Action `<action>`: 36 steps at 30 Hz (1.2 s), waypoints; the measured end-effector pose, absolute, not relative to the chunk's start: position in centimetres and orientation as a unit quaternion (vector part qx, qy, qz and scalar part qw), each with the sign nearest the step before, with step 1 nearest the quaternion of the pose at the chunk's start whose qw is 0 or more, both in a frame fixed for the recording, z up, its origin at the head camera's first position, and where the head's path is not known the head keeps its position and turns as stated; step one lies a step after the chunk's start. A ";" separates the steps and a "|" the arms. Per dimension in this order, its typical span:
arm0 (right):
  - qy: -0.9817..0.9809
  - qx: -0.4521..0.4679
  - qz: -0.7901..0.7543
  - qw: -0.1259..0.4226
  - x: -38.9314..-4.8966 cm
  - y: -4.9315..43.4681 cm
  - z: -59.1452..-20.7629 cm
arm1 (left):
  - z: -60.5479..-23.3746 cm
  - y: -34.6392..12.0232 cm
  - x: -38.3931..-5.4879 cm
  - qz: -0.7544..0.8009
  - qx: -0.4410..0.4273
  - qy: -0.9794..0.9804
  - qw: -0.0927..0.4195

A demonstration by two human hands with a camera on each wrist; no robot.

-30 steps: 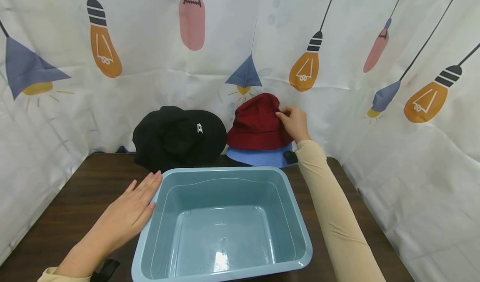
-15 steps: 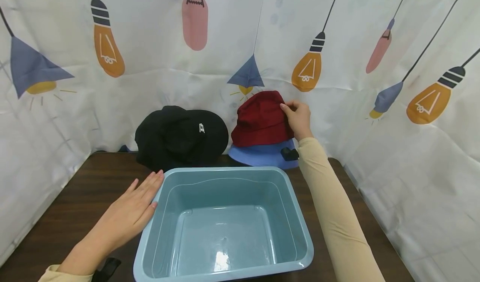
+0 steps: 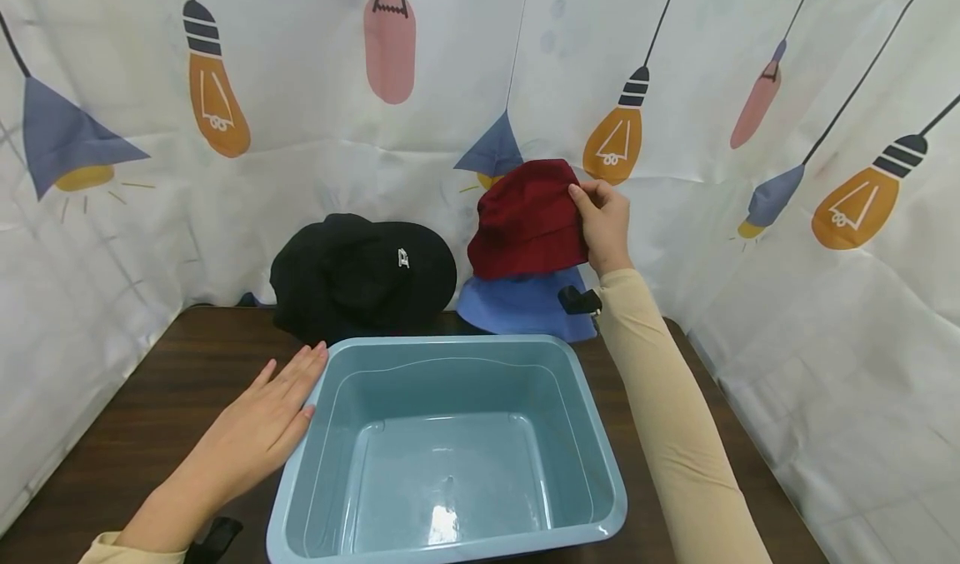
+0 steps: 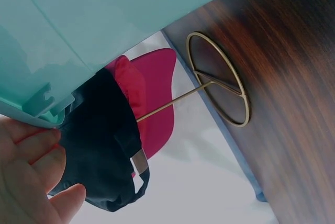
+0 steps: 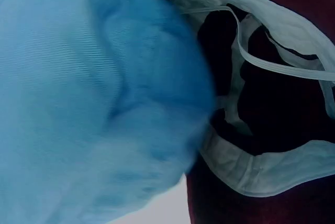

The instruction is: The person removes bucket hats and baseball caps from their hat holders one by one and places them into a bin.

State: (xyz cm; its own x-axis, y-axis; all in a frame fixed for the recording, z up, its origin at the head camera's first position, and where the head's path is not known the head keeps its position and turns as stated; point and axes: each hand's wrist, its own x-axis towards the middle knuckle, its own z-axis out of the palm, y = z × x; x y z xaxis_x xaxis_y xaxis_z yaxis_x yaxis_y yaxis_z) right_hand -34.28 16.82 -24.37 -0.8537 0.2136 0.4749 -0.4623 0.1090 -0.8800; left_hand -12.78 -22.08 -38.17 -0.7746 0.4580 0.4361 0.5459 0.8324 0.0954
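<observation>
A red bucket hat (image 3: 525, 222) is pinched at its right side between the thumb and fingers of my right hand (image 3: 606, 227). It hangs tilted over a blue hat (image 3: 517, 310) at the back of the table. From the right wrist, the blue hat (image 5: 104, 109) fills the left, and the red hat's dark underside shows a pale inner band (image 5: 277, 166) and a thin strap. My left hand (image 3: 258, 422) lies with straight fingers along the left rim of a light blue plastic basin (image 3: 450, 391); its fingers (image 4: 47, 161) touch the rim in the left wrist view.
Left of the red hat sits a black cap (image 3: 360, 268) with a small white emblem. The left wrist view shows a gold wire stand (image 4: 220, 85) under it and a pink cap (image 4: 157, 93) behind. A printed curtain (image 3: 315, 64) closes off the back.
The right hand has raised the red bucket hat, tilting it and uncovering more of the blue hat. The left hand and basin keep their places.
</observation>
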 end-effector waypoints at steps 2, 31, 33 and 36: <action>-0.679 0.093 0.681 0.257 -33.9 16.9 -23.9 | -38.2 -22.1 -12.8 -0.110 -0.268 -0.936 0.202; -0.760 0.159 0.598 0.199 -30.3 19.2 -27.0 | -38.4 -22.1 -12.8 -0.118 -0.270 -0.932 0.210; -0.763 0.174 0.588 0.207 -29.7 18.9 -26.5 | -38.4 -22.1 -12.8 -0.115 -0.271 -0.932 0.210; -0.768 0.190 0.571 0.220 -28.6 18.4 -25.7 | -38.3 -22.1 -12.8 -0.113 -0.271 -0.933 0.207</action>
